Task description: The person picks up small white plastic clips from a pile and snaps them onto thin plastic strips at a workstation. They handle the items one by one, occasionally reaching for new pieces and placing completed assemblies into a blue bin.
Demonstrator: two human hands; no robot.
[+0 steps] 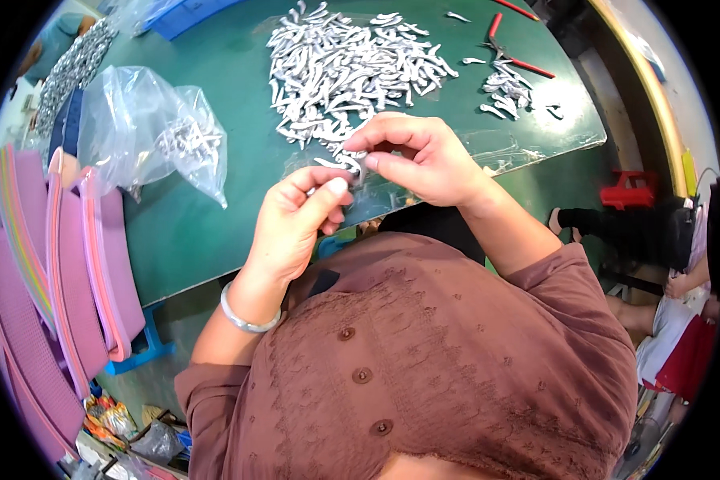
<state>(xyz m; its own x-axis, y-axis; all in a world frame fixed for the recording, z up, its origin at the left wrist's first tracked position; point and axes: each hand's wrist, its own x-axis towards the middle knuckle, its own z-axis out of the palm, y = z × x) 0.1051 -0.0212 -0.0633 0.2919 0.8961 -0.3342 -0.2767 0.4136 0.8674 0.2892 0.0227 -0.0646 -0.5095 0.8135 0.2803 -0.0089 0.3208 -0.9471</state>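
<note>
Close together over the near edge of the green table [192, 244], my two hands meet below a heap of small silver-grey curved pieces [352, 68]. My left hand [300, 212], with a bangle on its wrist, is closed in a pinch, thumb pressed to the index finger. A small silver curved piece [338, 164] shows at its fingertips. My right hand [424, 156] is bent with thumb and index finger close together beside that piece. What lies between the right fingertips is too small and covered to make out.
Red-handled pliers [498, 44] lie at the far right by a smaller pile of silver pieces [508, 86]. At left sits a clear plastic bag [140, 120] with more pieces. Pink padded panels [80, 280] stand beyond the left edge. A blue bin [192, 16] is at the back.
</note>
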